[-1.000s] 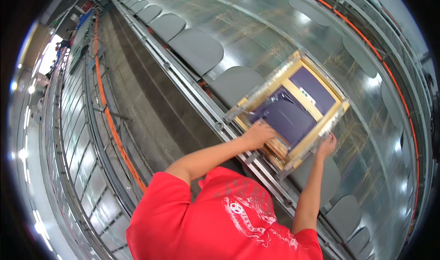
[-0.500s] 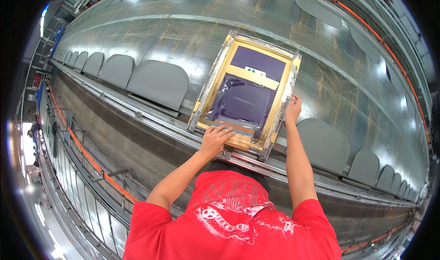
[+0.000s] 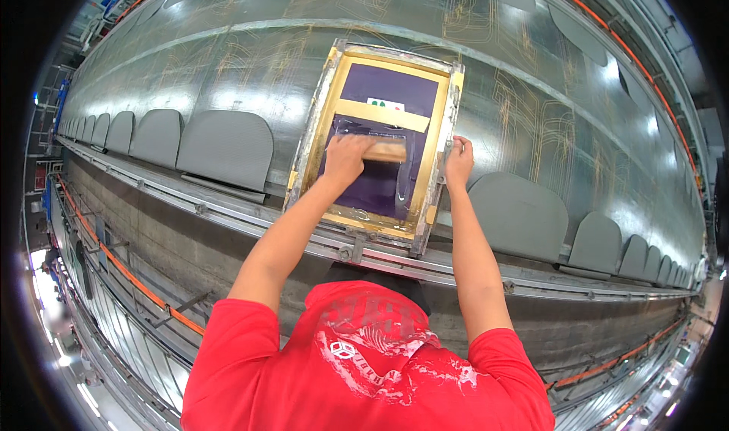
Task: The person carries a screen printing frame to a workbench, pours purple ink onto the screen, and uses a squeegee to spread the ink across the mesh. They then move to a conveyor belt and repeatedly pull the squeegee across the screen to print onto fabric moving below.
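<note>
A long grey-green table [image 3: 266,59] is spanning the view, with a metal rail [image 3: 399,264] running along its near edge and grey rounded panels [image 3: 228,150] lining that edge on both sides of the work. A person in a red shirt [image 3: 364,385] is leaning in from below. A rectangular frame [image 3: 314,119], yellow inside and silver-grey outside, is resting slightly tilted on the table's near side; it is appearing farther left and higher than half a second ago, the whole view having shifted too. Its purple field [image 3: 395,82] is being crossed by a yellow strip [image 3: 383,116]. The left hand [image 3: 346,157] is gripping the left end of a wooden block [image 3: 387,151], its fingers closing over the top. The block, lying at the frame's near end half a second earlier, is now standing about mid-frame, just below the strip, and the purple nearer the person is showing uncovered. The right hand [image 3: 459,160] is remaining at the frame's right side, its fingers bending at the edge; whether they are gripping cannot be told. A small white label [image 3: 386,104] is sitting just above the strip.
</note>
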### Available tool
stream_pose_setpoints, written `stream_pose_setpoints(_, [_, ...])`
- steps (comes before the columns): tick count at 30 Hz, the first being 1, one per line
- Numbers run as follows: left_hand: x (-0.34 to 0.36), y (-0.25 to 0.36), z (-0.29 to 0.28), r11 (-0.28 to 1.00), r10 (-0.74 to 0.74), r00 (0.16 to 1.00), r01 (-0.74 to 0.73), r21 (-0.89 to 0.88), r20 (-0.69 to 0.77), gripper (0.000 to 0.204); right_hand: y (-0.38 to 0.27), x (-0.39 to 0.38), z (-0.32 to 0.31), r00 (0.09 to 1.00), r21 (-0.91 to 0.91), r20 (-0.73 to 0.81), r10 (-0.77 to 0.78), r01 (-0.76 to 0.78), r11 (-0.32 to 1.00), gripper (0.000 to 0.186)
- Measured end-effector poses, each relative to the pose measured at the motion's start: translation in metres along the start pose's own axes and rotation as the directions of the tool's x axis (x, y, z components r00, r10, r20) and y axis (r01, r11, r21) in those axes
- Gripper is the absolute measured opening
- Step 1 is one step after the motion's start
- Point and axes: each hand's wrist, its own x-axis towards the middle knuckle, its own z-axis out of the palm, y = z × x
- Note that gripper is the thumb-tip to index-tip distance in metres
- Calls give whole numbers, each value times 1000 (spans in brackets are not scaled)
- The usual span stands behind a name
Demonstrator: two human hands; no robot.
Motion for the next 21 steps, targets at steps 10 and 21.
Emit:
stream_pose_setpoints(10, [-5,2,-7,996,-5,995,-4,-91,-101,42,-2,4,6,998,47,-49,-42,44,998,23])
stream_pose_setpoints(21, [-62,26,-12,997,76,997,-76,-9,33,46,4,9,-4,998,23,-58,-1,2,1000,22])
